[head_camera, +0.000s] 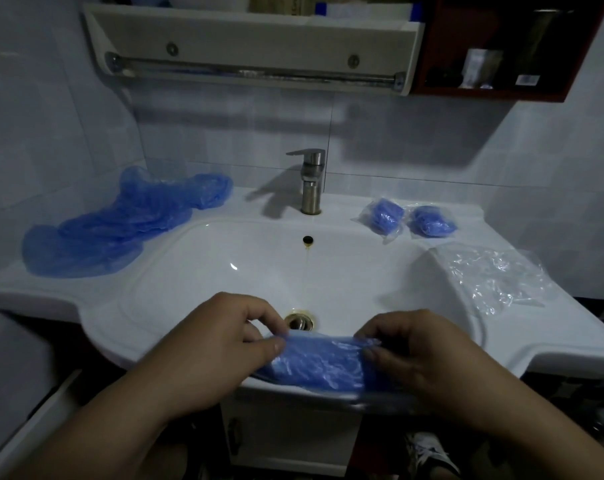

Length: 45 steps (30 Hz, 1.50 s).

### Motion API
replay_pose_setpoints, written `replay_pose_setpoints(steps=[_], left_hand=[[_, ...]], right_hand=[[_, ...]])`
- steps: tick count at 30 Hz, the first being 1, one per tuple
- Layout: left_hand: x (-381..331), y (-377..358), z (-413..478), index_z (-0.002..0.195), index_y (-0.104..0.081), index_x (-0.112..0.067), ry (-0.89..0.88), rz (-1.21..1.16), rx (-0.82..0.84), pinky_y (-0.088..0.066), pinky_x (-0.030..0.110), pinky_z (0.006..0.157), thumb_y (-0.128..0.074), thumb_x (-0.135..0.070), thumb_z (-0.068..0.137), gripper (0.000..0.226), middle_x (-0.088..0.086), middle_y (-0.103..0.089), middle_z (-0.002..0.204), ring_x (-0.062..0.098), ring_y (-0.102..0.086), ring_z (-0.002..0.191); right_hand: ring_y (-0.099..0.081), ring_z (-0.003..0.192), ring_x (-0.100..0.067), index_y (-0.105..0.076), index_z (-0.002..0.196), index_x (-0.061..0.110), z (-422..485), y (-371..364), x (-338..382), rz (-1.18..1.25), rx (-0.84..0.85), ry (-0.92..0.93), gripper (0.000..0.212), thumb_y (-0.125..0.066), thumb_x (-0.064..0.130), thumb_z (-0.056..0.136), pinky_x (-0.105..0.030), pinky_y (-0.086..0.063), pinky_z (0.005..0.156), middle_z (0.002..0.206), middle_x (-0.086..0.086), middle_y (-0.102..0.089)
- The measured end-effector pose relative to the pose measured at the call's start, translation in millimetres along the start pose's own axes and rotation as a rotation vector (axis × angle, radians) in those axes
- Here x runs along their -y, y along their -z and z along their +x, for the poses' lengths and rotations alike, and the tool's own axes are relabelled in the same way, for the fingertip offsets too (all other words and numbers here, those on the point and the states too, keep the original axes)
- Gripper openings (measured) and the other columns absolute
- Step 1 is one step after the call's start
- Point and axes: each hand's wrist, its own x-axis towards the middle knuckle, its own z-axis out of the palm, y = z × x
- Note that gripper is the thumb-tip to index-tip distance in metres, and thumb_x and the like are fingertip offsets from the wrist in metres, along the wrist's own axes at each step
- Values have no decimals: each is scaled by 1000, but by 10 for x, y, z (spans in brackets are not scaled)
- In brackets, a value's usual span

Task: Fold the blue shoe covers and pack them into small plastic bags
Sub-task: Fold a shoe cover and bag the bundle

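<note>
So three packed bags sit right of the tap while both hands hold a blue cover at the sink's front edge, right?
Not three: the head view shows two packed bags right of the tap. The left hand and right hand hold a blue cover at the front edge of the sink.

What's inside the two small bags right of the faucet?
Folded blue shoe covers sit in the left bag and the right bag; the count in each is hidden.
</note>
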Motion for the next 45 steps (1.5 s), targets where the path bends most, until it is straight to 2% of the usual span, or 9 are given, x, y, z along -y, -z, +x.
replay_pose_setpoints(steps=[12, 17, 20, 24, 29, 35, 38, 41, 45], left_hand=[[46, -231, 111, 102, -57, -36, 67, 254, -258, -54, 25, 72, -68, -40, 88, 19, -11, -64, 73, 4, -61, 71], [66, -245, 123, 100, -58, -37, 34, 274, -240, -54, 27, 72, -71, -38, 86, 18, -11, -65, 74, 4, -61, 72], [78, -219, 145, 87, -57, -38, 36, 261, -208, -46, 20, 58, -70, -21, 86, 21, -10, -64, 67, 6, -61, 65], [85, -198, 151, 97, -61, -35, 46, 222, -205, -48, 19, 64, -71, -29, 86, 15, -9, -65, 68, 4, -62, 68], [76, -247, 180, 106, -57, -34, 82, 322, -254, -52, 26, 75, -63, -44, 91, 19, -8, -62, 77, 7, -61, 74], [182, -168, 171, 107, -57, -28, 63, 654, -317, -50, 30, 79, -45, -43, 100, 21, -9, -55, 103, 11, -57, 89], [303, -80, 179, 110, -59, -28, 77, 734, -355, -49, 33, 83, -46, -35, 100, 18, -7, -54, 109, 14, -51, 98], [248, -63, 170, 105, -62, -32, -206, 493, -480, -48, 24, 81, -58, -26, 96, 11, -16, -57, 105, 4, -52, 94], [13, -100, 30, 102, -66, -38, -411, 258, 7, -43, 9, 81, -77, -55, 73, 36, -26, -57, 100, -11, -53, 97]], right_hand=[[-56, 83, -9, -62, 110, 36, 107, -222, 109, -262, -189, -260, 27, -65, 37, 83, -20, -40, 69, 91, 12, -59], [-55, 98, -9, -68, 111, 30, 38, -218, 373, -324, -376, 99, 46, -62, 9, 71, -22, -46, 85, 106, 13, -60], [-59, 97, -9, -69, 106, 26, 60, -451, 581, -319, -231, 328, 40, -47, 29, 73, -23, -46, 91, 105, 8, -67], [-33, 138, -12, -23, 149, 33, 104, -639, 481, -469, 123, 110, 65, -35, 60, 92, -38, -12, 120, 151, 10, -37], [-49, 118, -14, -22, 147, 38, 95, -464, 340, -495, 131, 125, 66, -18, 71, 90, -33, -37, 102, 138, 11, -49], [-49, 117, -10, -16, 149, 43, 51, -348, 195, -432, 180, 80, 65, -18, 71, 90, -28, -39, 97, 140, 16, -46], [-48, 120, -10, -12, 150, 43, 31, -348, 161, -462, 173, 118, 76, -30, 78, 84, -28, -38, 100, 143, 17, -43], [-48, 121, -10, -12, 149, 44, 32, -357, 145, -455, 164, 117, 84, -50, 73, 80, -28, -37, 102, 141, 17, -43], [-53, 116, -10, -22, 147, 44, 30, -361, 105, -437, 90, 128, 81, -60, 62, 78, -25, -41, 98, 136, 16, -51]])
